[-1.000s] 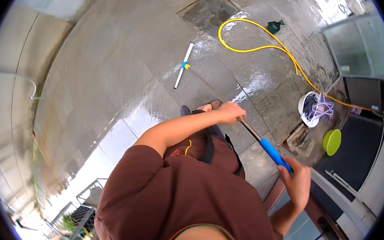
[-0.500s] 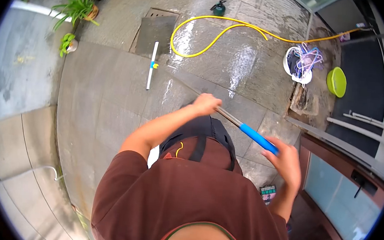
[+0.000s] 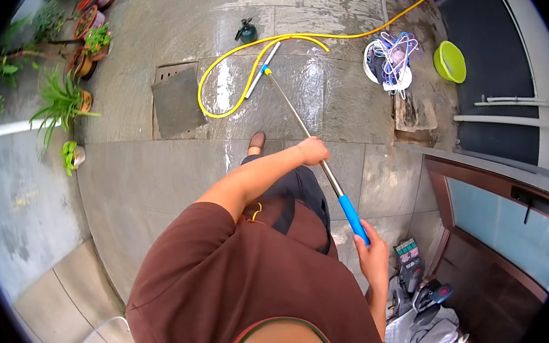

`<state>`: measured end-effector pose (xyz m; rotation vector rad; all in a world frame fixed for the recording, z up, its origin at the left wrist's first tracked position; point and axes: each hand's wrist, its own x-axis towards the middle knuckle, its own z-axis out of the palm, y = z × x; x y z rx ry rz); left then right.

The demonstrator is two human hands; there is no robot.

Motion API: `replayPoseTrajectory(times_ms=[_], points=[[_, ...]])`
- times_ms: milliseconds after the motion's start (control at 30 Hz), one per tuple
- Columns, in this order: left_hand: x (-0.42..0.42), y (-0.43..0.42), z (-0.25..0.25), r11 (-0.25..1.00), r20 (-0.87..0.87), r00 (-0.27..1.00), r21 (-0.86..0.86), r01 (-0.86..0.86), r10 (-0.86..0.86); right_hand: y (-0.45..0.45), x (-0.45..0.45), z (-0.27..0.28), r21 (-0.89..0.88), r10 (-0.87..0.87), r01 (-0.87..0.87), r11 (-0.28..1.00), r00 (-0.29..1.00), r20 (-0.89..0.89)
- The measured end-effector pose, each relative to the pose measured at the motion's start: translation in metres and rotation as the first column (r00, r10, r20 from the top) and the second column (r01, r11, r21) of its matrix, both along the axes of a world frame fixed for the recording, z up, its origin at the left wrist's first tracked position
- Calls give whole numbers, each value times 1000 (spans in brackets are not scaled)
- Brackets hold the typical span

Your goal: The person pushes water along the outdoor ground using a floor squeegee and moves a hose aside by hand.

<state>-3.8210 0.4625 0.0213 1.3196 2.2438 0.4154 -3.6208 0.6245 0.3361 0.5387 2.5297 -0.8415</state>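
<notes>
Clasping the metal shaft of a long-handled squeegee point(image 3: 332, 179) in the left hand point(image 3: 314, 151), with fingers wrapped around it; clamping the blue grip point(image 3: 351, 215) at the near end in the right hand point(image 3: 372, 247), close to the body. Slanting forward and leftward over wet paving point(image 3: 343, 116); ending in a pale crossbar point(image 3: 273, 53) with a blue and yellow joint, lying on the floor just beside the loop of a yellow hose point(image 3: 356, 38); not showing clearly whether touching it. Showing below the crossbar: one foot in a brown clog point(image 3: 257, 143). Standing just beyond the hose: a dark green spray bottle point(image 3: 247, 32). Sitting to the right: a white basin point(image 3: 400, 80), holding a heap of hangers point(image 3: 399, 57), and near it a lime-green basin point(image 3: 451, 61). Lying left of the loop: a grey slab point(image 3: 180, 105). Lining the upper left edge: potted plants point(image 3: 60, 103).
</notes>
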Motion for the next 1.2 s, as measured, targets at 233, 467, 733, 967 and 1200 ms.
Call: replayPoseTrajectory(times_ms=[233, 467, 733, 967, 1200], points=[[-100, -30, -14, 983, 54, 996, -166, 77, -69, -42, -79, -33, 7, -187, 187, 982, 982, 7], [-88, -2, -4, 989, -25, 989, -32, 143, -144, -39, -58, -15, -80, -286, 279, 957, 952, -106], [-129, 31, -19, 984, -92, 992, 144, 102, -89, -109, -87, -47, -113, -568, 569, 815, 822, 45], [-289, -11, -38, 951, -90, 949, 92, -294, 302, -113, -274, -171, -135, -341, 318, 938, 915, -214], [-259, -7, -39, 988, -213, 971, 128, -84, 110, -95, -237, -143, -177, -363, 346, 921, 929, -72]])
